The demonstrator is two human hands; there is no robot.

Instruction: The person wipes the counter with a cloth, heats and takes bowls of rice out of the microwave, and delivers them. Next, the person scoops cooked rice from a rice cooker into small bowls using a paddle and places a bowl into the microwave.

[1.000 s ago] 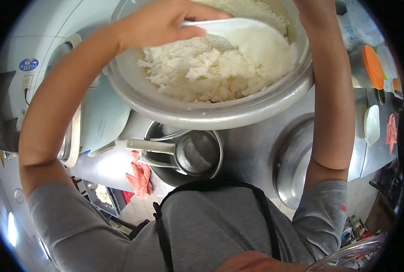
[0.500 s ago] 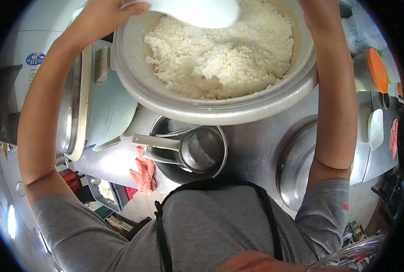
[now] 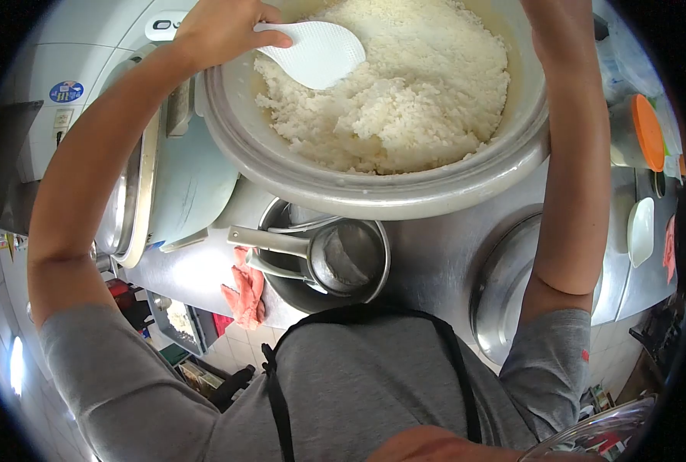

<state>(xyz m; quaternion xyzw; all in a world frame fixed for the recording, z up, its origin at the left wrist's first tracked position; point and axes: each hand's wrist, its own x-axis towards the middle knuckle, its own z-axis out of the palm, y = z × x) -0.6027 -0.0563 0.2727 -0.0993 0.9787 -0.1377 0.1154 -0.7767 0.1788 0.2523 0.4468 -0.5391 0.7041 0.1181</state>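
My left hand (image 3: 227,32) is closed around a white rice paddle (image 3: 320,55). The paddle's blade hangs over the left part of a big mass of cooked white rice (image 3: 404,108), which is heaped loosely toward the near side. Around the rice stands a large round rice cooker (image 3: 343,189) with a thick pale rim. At the upper right, my right hand (image 3: 552,17) is beside the cooker's far right side, and the top edge of the picture cuts off its fingers. Whether it grips the rim cannot be seen.
On the steel counter (image 3: 427,254) in front of the cooker sits a metal pot (image 3: 381,289) with handled ladles (image 3: 343,254) in it. A pink cloth (image 3: 244,289) lies beside it. To the right are a round metal lid (image 3: 504,289) and an orange-lidded container (image 3: 647,132). The cooker's lid (image 3: 189,185) stands at left.
My left hand has moved the rice paddle left and nearer, and the blade has turned. The view has shifted slightly, and my right hand stays by the cooker's right side.
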